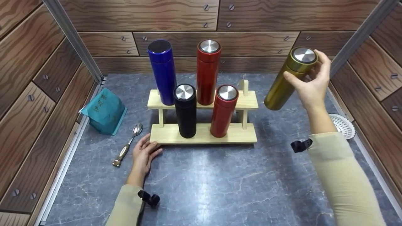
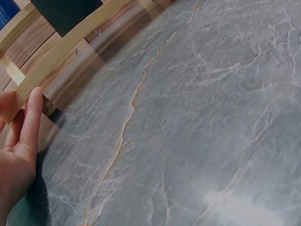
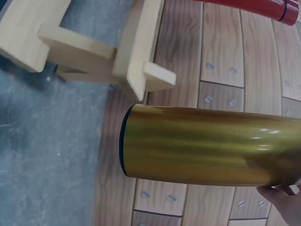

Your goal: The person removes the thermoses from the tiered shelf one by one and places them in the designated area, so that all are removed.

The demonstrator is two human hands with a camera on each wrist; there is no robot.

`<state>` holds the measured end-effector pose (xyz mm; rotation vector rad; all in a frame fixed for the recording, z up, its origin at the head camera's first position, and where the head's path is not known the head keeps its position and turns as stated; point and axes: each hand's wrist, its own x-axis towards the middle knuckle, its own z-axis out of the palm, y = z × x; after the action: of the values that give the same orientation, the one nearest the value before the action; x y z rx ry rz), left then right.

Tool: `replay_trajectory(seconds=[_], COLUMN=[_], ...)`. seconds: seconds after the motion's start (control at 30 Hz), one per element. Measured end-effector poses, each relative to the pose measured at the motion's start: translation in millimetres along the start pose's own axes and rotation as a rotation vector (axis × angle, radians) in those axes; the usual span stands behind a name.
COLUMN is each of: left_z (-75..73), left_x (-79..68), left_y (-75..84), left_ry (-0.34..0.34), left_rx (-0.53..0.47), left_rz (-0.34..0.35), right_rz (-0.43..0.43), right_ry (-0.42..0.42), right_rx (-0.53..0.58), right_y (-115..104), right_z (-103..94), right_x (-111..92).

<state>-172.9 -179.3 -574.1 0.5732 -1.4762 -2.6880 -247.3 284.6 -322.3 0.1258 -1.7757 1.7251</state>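
The person wears a plain pale-yellow left sleeve (image 1: 125,202), in front and left of the wooden rack (image 1: 203,134), and a matching right sleeve (image 1: 348,182), right of that rack and creased along the forearm, with a black left cuff fitting (image 1: 149,198) and black right cuff fitting (image 1: 301,146).

Gold flask (image 1: 279,89), white-veined grey tabletop (image 1: 238,191)

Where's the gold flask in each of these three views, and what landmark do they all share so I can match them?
Head: gold flask at upper right, tilted, held by the right hand.
Left wrist: not in the picture.
Right wrist: across the middle, running out at the right edge.
Shared landmark: the rack, near the centre in the head view, at upper left in both wrist views.
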Motion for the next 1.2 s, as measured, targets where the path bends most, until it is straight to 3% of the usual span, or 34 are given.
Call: replay_trajectory(seconds=[0.33, 0.67, 1.2], left_z=[1.1, 0.5, 1.6], left_x=[-0.4, 0.0, 0.3], left_y=[-0.6, -1.7, -2.9], left_ry=[0.016, -0.002, 0.010], left_rx=[0.016, 0.008, 0.006], left_rz=[0.003, 0.023, 0.046], right_rz=[0.045, 0.065, 0.102], right_ry=[0.028, 0.005, 0.021], right_rx=[-0.061, -0.084, -0.104], right_y=[44, 46, 77], right_z=[-11.2, -5.6, -1.7], right_x=[-1, -18, -31])
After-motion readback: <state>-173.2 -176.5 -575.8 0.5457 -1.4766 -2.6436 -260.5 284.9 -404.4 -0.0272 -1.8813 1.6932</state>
